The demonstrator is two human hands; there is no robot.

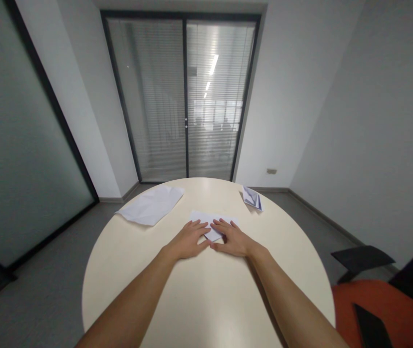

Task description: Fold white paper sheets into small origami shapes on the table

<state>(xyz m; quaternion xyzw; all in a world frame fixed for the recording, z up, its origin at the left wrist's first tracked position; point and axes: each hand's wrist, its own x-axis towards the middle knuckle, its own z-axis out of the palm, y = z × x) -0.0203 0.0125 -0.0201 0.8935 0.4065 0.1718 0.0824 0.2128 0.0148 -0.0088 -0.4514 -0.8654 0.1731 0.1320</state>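
A folded sheet of white paper (213,235) lies on the round table in front of me, partly covered by both hands. My left hand (189,240) rests flat on its left side with the fingers stretched out. On the right side, my right hand (231,239) presses down with its fingers spread. The two thumbs nearly meet at the paper's near edge. The paper's far edge shows beyond the fingertips; how it is folded under the palms is hidden.
The round cream table (202,295) fills the middle. A creased white sheet (153,205) lies at its far left, and a folded printed paper (252,198) stands at its far right. An orange chair (380,309) with black armrests is at the right, close to the table.
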